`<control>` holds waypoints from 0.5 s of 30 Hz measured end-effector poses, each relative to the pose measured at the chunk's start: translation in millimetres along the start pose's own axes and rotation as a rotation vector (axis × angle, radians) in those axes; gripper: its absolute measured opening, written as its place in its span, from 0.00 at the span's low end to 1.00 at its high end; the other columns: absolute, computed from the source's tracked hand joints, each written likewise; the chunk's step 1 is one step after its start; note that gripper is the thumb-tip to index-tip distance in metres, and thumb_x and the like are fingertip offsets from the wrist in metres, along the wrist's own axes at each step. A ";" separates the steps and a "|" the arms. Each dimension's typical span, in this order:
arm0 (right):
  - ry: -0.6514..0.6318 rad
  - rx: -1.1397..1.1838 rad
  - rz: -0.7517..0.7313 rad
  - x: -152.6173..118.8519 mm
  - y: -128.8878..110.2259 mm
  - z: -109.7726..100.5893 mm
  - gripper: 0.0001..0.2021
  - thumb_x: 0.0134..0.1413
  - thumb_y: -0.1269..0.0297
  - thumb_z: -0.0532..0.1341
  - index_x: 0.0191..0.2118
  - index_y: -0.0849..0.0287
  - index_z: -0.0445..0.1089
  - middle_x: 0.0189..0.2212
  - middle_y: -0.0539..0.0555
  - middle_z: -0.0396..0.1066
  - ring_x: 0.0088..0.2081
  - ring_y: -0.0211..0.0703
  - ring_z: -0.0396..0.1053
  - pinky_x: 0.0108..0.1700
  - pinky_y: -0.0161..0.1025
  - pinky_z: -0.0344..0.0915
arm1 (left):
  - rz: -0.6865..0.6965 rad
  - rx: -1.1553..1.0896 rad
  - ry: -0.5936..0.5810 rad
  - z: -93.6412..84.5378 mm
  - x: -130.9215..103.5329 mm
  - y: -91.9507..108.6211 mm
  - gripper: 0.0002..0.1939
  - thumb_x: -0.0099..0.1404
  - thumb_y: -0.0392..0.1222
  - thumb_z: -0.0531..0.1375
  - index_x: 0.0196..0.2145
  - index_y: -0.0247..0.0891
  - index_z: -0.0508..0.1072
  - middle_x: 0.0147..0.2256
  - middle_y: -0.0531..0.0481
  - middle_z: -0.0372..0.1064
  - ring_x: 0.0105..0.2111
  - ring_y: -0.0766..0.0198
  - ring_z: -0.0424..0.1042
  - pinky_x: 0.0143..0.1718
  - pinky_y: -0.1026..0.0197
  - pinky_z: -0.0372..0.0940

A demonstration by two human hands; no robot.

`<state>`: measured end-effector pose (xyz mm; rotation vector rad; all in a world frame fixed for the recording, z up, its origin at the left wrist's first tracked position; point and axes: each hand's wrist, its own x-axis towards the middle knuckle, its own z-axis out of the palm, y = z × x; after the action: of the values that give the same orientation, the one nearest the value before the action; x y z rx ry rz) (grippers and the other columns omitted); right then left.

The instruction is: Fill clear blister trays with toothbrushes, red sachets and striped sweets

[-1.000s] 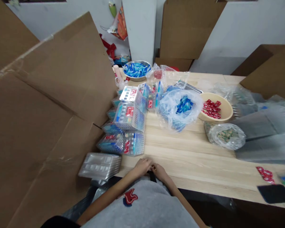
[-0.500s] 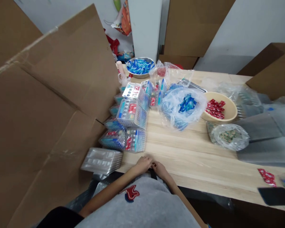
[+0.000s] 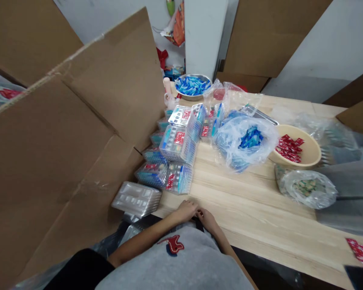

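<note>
Your left hand (image 3: pixel 186 210) and right hand (image 3: pixel 206 220) meet at the table (image 3: pixel 245 211) edge, fingers loosely curled beside a black strap (image 3: pixel 199 225); can't tell whether either has hold of it, but if it loops a finger, you could snag on a reach. Left of your left hand, the clear tray stack (image 3: pixel 135 198) sits right by the edge, so a forearm swing could tip it, and the filled trays (image 3: pixel 176 145) just beyond are piled unevenly: one bump, they may slide. Farther out, past your right hand, the open plastic bag (image 3: pixel 228 141) could spill blue packets if its slack film gets dragged.
</note>
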<state>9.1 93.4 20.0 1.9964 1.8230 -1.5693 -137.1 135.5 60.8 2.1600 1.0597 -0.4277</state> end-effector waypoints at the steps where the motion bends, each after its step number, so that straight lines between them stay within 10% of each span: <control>1: -0.001 -0.004 0.000 0.2 0.1 -0.2 0.11 0.59 0.67 0.55 0.43 0.64 0.71 0.41 0.60 0.76 0.43 0.45 0.72 0.47 0.42 0.64 | 0.002 -0.004 0.002 -0.3 0.1 0.1 0.14 0.67 0.40 0.51 0.46 0.32 0.69 0.47 0.37 0.70 0.48 0.51 0.68 0.49 0.54 0.60; 15: -0.017 -0.016 -0.007 6.0 3.8 -0.9 0.15 0.58 0.65 0.52 0.45 0.63 0.72 0.42 0.62 0.76 0.43 0.47 0.73 0.45 0.37 0.64 | -0.011 -0.060 0.050 1.6 1.3 -2.3 0.14 0.65 0.39 0.53 0.46 0.35 0.70 0.46 0.41 0.71 0.48 0.53 0.68 0.50 0.54 0.61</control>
<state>11.4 97.2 14.3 1.9651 1.8332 -1.5633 -138.1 136.2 57.9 2.1225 1.0988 -0.3447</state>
